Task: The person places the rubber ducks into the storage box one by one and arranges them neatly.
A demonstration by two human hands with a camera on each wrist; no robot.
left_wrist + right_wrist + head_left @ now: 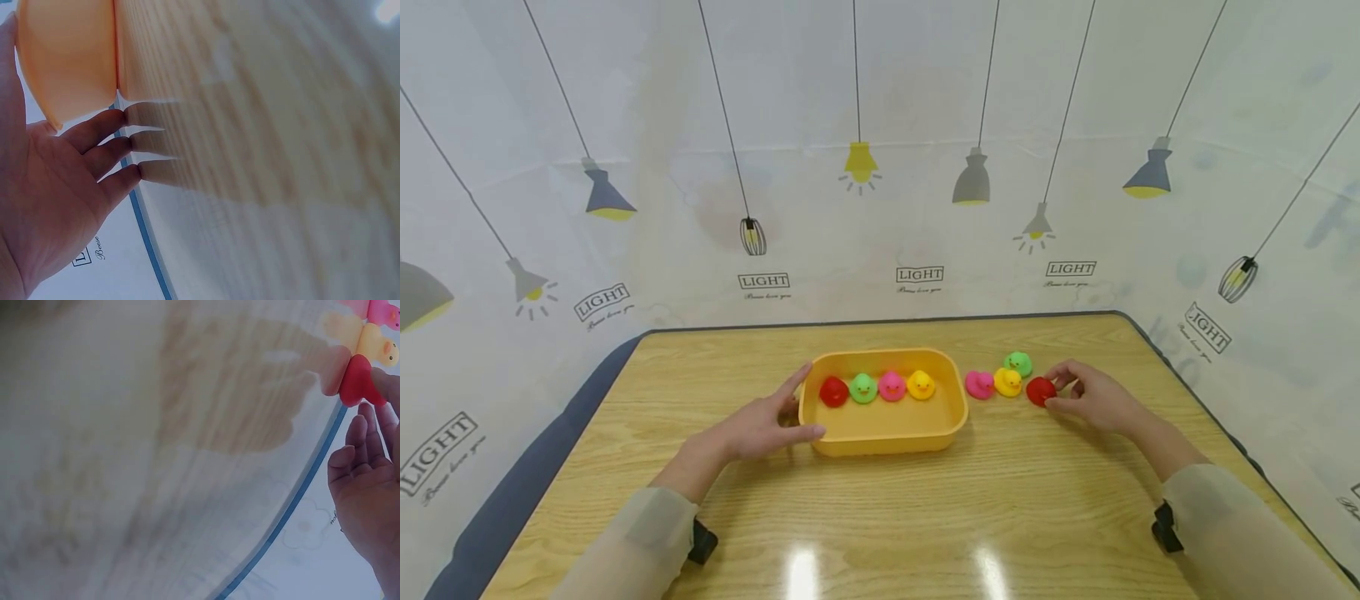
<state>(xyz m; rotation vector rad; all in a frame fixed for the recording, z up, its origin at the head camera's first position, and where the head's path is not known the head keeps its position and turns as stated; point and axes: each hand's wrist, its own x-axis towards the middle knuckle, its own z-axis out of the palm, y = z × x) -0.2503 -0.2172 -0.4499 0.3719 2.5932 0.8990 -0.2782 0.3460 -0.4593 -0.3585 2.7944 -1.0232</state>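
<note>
My left hand [760, 423] rests at the left end of a yellow plastic bin [880, 444], thumb at the near rim and index finger towards the far corner. In the left wrist view its other fingers extend with their tips at the tabletop. Inside the bin stand a red duck [833, 392], a green duck [863, 388], a pink duck [892, 386] and a yellow duck [921, 385] in a row. Right of the bin, my right hand [1093, 398] pinches another red rubber duck [356, 380] between thumb and index finger, down at the table.
Between bin and right hand sit a pink duck [980, 384], a yellow duck [1007, 382] and a green duck [1018, 363]. The wooden table [880, 517] ends at a dark edge, with a lamp-printed curtain [820, 208] behind and at both sides.
</note>
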